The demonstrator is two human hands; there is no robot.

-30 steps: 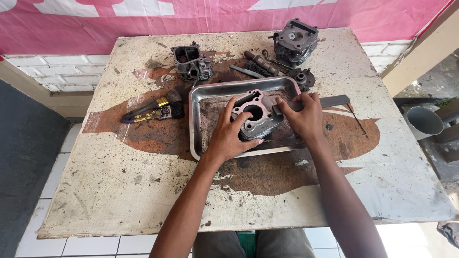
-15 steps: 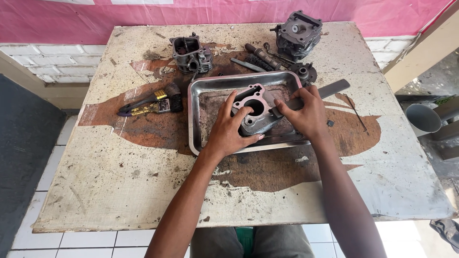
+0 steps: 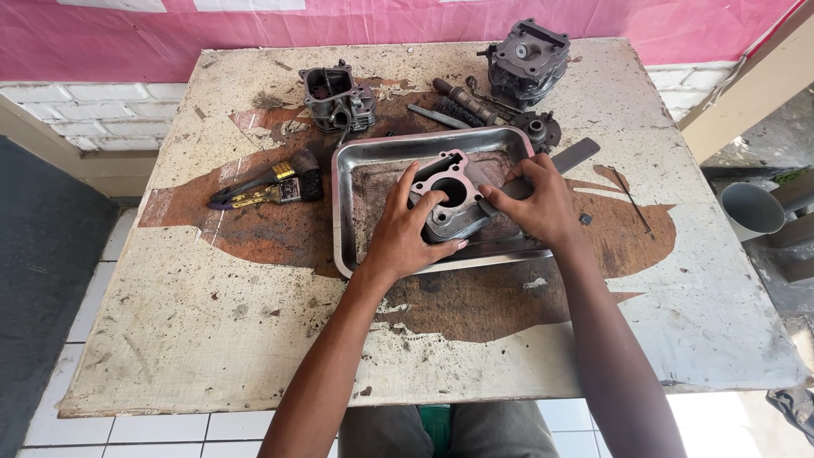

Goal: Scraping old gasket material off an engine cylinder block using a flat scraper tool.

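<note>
Gripping a cylinder block (image 3: pixel 452 199) (inside a steel tray (image 3: pixel 348 212)), both hands (image 3: pixel 405 229) (image 3: pixel 543 203) steady it.

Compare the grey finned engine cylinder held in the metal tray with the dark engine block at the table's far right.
The grey finned engine cylinder lies in the shiny metal tray, gripped by the left hand and right hand; the dark engine block stands untouched on the bare tabletop. The cylinder looks paler, with a pinkish top face; the block is darker. Both are grimy metal.

The left hand (image 3: pixel 405 227) covers the near side of the engine cylinder (image 3: pixel 454 199); the right hand (image 3: pixel 543 203) hides the flat tool's (image 3: pixel 570 158) working end. The grey pipe (image 3: pixel 750 208) is partly cut off.
</note>
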